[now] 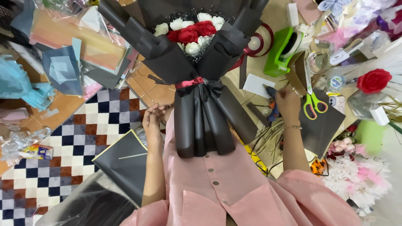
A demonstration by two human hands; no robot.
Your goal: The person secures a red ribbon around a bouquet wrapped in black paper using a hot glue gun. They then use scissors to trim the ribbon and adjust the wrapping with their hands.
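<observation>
The bouquet (pixel 197 79) fills the centre of the frame, resting on the person's lap: black wrap shaped, red and white roses set in, red ribbon (pixel 190 82) tied at the neck, so it looks almost done. At right of centre the right hand (pixel 288 102) closes on a glue gun (pixel 272 102). The left hand (pixel 153 121), left of centre, hangs loose and holds nothing. Scissors (pixel 312 100) lie at right.

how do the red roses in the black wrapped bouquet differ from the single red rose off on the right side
The red roses in the black paper bouquet are clustered together, ringed by white roses, and enclosed in dark wrapping tied with a red ribbon. The single red rose at the right lies alone, unwrapped, among loose supplies, and looks larger than any one bouquet bloom. Both are the same deep red.
</observation>
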